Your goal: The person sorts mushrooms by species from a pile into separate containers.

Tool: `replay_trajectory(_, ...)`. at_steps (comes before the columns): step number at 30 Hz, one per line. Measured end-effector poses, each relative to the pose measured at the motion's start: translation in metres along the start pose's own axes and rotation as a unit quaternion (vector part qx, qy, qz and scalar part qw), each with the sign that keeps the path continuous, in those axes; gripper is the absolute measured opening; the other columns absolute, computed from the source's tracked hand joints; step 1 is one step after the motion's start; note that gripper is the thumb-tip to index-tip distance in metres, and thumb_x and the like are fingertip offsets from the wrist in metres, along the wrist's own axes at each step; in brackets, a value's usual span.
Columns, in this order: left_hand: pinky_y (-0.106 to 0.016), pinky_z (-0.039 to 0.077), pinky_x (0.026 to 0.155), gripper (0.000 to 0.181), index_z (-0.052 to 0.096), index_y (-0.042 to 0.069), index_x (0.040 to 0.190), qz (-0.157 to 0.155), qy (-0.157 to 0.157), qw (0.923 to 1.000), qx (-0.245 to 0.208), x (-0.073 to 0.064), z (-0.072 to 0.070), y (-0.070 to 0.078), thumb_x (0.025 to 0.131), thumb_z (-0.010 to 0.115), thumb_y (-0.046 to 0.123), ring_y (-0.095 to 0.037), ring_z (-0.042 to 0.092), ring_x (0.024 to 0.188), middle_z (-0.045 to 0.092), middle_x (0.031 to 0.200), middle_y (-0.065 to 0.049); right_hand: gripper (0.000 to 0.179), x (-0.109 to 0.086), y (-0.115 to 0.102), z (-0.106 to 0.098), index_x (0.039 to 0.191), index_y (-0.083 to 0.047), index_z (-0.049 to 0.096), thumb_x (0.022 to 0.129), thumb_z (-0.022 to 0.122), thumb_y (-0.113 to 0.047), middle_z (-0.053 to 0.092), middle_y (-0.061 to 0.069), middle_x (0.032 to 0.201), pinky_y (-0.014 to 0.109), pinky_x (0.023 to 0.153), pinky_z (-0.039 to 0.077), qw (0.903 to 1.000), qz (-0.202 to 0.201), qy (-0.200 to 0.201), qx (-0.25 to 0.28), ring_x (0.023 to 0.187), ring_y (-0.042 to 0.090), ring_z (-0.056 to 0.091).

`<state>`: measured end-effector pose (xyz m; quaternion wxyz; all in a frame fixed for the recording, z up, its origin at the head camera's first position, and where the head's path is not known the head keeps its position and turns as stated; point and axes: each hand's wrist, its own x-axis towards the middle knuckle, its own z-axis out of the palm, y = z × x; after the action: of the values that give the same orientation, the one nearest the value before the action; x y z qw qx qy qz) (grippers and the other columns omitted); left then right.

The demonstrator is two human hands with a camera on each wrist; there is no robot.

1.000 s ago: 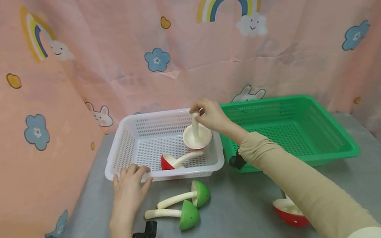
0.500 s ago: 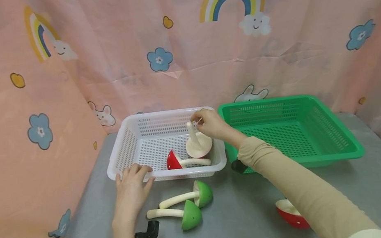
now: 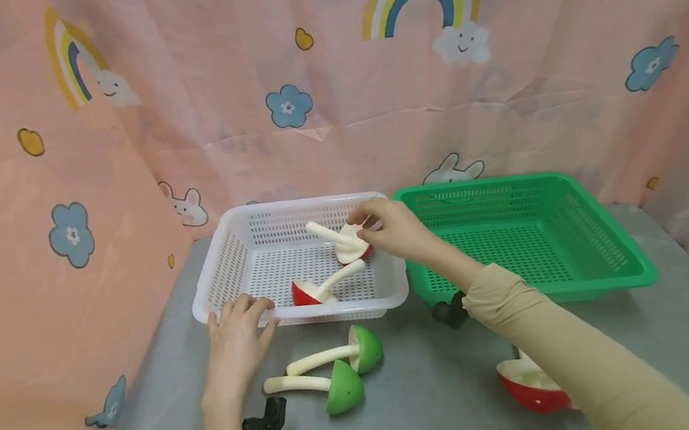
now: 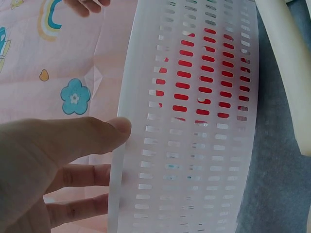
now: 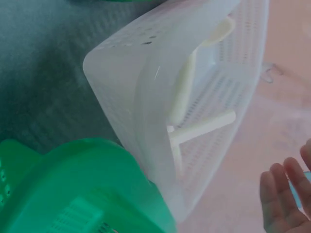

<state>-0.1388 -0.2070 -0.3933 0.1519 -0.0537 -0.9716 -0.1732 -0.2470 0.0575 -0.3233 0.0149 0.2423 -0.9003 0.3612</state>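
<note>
At the front left of the white basket, my left hand grips the rim, thumb on the outside and fingers behind it. Inside lie two toy mushrooms with red caps and pale stems. The nearer mushroom leans by the front wall, its red showing through the slots in the left wrist view. The farther mushroom rests tilted at the right, stem pointing left. My right hand is just over its cap, fingers loosely bent. In the right wrist view the right hand appears apart from the stems, holding nothing.
A green basket stands right beside the white one. Two green-capped mushrooms, one nearer and one farther, lie in front. A red-capped mushroom sits under the right forearm. A pink curtain hangs behind.
My right hand has let go of the farther mushroom, which has tipped over, stem to the left. The nearer mushroom has shifted, its stem now angled up. The left hand stays on the rim.
</note>
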Motion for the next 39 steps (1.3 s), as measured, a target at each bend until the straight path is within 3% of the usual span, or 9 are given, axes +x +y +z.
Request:
replay_trajectory(12, -0.067, 0.032, 0.098, 0.021, 0.070, 0.011, 0.104, 0.010, 0.001, 0.9999, -0.005, 0.000, 0.000, 0.000, 0.084, 0.073, 0.018, -0.034, 0.054, 0.103, 0.064, 0.102, -0.008, 0.021, -0.046, -0.008, -0.019, 0.110, -0.007, 0.068, 0.090, 0.062, -0.009, 0.067, 0.011, 0.111, 0.041, 0.084, 0.055, 0.9998, -0.016, -0.001, -0.010, 0.102, 0.025, 0.061)
replay_trajectory(25, -0.068, 0.030, 0.100, 0.021, 0.070, 0.012, 0.105, 0.003, -0.005, 1.0000, -0.007, -0.001, -0.001, 0.000, 0.085, 0.072, 0.018, -0.034, 0.054, 0.104, 0.063, 0.102, -0.008, 0.021, -0.089, -0.005, -0.020, 0.111, -0.011, 0.069, 0.090, 0.064, -0.011, 0.067, 0.005, 0.108, 0.042, 0.086, 0.054, 0.9995, -0.023, 0.015, -0.015, 0.101, 0.025, 0.062)
replay_trajectory(35, -0.067, 0.032, 0.097, 0.020, 0.069, 0.012, 0.104, 0.003, -0.006, 0.9999, -0.009, 0.000, 0.000, 0.001, 0.085, 0.072, 0.018, -0.035, 0.054, 0.104, 0.063, 0.102, -0.008, 0.021, -0.128, 0.008, -0.030, 0.109, -0.016, 0.069, 0.088, 0.069, -0.014, 0.065, -0.003, 0.111, 0.039, 0.082, 0.052, 0.9940, -0.040, 0.026, -0.098, 0.105, 0.019, 0.061)
replay_trajectory(39, -0.070, 0.029, 0.099, 0.020, 0.069, 0.011, 0.105, -0.003, -0.012, 0.9999, -0.010, 0.000, -0.002, 0.001, 0.086, 0.071, 0.018, -0.037, 0.053, 0.107, 0.063, 0.103, -0.009, 0.023, -0.142, 0.017, -0.029, 0.110, -0.016, 0.068, 0.087, 0.069, -0.013, 0.064, -0.003, 0.113, 0.041, 0.084, 0.052, 0.9928, -0.048, 0.033, -0.104, 0.109, 0.020, 0.060)
